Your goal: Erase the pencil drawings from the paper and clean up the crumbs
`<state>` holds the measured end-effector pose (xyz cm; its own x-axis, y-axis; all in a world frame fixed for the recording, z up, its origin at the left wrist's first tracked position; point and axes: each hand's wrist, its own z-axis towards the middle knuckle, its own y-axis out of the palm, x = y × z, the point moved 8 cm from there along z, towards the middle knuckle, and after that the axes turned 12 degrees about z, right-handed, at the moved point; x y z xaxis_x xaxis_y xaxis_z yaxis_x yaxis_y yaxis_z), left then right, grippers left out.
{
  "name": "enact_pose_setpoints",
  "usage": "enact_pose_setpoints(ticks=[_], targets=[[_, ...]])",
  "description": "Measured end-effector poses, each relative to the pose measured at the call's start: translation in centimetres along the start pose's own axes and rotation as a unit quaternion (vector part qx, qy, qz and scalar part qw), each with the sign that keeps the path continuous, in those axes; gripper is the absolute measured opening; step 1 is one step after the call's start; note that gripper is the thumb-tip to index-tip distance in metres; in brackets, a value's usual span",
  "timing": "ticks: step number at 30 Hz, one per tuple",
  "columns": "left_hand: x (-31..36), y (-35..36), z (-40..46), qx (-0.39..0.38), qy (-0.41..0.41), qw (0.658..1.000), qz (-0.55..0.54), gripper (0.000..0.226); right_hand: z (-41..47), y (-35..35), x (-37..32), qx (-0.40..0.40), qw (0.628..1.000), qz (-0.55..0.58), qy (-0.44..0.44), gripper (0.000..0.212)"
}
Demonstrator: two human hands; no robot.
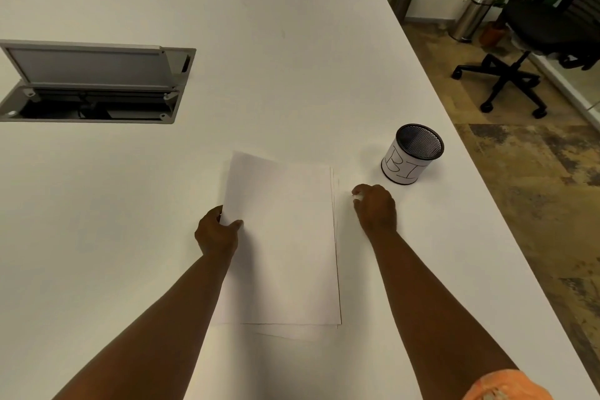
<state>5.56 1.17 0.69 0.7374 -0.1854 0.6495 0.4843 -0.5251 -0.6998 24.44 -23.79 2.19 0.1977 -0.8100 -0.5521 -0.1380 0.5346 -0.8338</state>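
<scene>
A small stack of white paper [285, 237] lies on the white table [130, 237] in front of me. No pencil marks show on the top sheet from here. My left hand [216, 234] pinches the left edge of the top sheet, thumb on top, and that edge is lifted off the stack. My right hand [375, 208] rests on the table just right of the stack, fingers curled, with something small and pale at the fingertips that I cannot make out. A small mesh cup [413, 154] with a white label reading "BI" stands beyond my right hand.
An open grey cable hatch [94, 81] is set into the table at the far left. The table's right edge runs diagonally past the cup. On the floor to the right are a black office chair [532, 52], two steel bins [470, 14] and a plant.
</scene>
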Motion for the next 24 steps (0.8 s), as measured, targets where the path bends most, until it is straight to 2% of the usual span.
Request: enact_pose_setpoints(ticks=[5,9,11,14,16,19,22,24], targets=[[-0.6,-0.3,0.8,0.019,-0.016,1.000,-0.002,0.027,0.1,-0.3,0.8,0.029,1.000,-0.003,0.006,0.025],[-0.8,0.2,1.1,0.017,-0.021,1.000,-0.003,0.020,-2.0,-1.2,-0.7,0.115,0.989,0.091,-0.013,0.020],[-0.5,0.5,1.1,0.016,-0.021,1.000,-0.007,0.018,-3.5,0.0,-2.3,0.090,0.986,0.120,-0.073,0.017],[0.1,1.0,1.3,0.017,-0.019,1.000,-0.018,0.017,-5.3,2.9,-3.9,0.004,0.986,0.082,-0.143,0.035],[0.6,1.1,1.4,0.020,0.000,1.000,-0.001,0.027,-5.8,4.1,-4.1,-0.044,0.987,0.047,-0.148,0.035],[1.6,1.5,1.4,0.010,0.077,0.991,0.112,0.056,-5.8,5.1,-3.9,-0.097,0.985,0.039,-0.135,0.036],[2.2,1.8,1.1,-0.010,0.141,0.964,0.226,0.077,-5.6,5.2,-4.0,-0.117,0.985,0.029,-0.123,0.038],[3.0,1.7,0.5,-0.003,0.204,0.933,0.297,0.086,-5.3,5.0,-4.4,-0.136,0.985,0.012,-0.108,0.038]])
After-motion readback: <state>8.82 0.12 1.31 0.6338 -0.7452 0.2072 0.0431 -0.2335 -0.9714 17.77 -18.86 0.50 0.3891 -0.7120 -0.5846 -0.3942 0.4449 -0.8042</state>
